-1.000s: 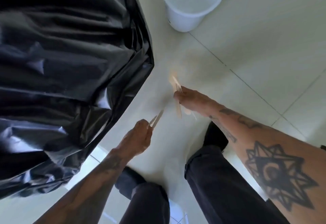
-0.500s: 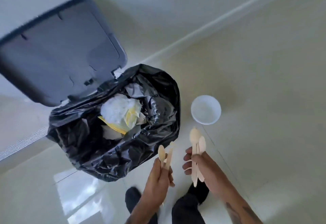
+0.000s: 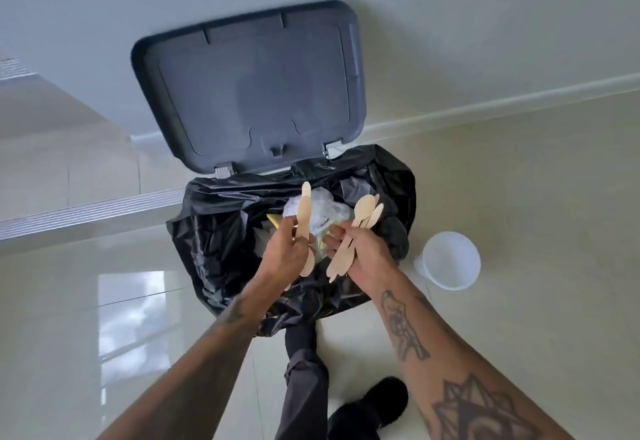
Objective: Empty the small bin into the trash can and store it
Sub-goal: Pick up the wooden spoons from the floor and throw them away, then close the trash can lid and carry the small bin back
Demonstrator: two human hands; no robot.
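Both my hands, left hand [image 3: 289,254] and right hand [image 3: 360,256], grip light wooden spoons [image 3: 363,228] over the black-bagged trash can [image 3: 214,249]; I should let go low, so none land near the small white bin [image 3: 450,259] at three o'clock.

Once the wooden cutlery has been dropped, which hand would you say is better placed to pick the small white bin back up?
Probably the right hand. The small white bin stands on the floor right of the trash can, on that hand's side. The left hand would have to cross over. Both still hold wooden cutlery.

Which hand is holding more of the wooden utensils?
The right hand: it grips a fanned bunch of wooden spoons, while the left hand holds only a couple.
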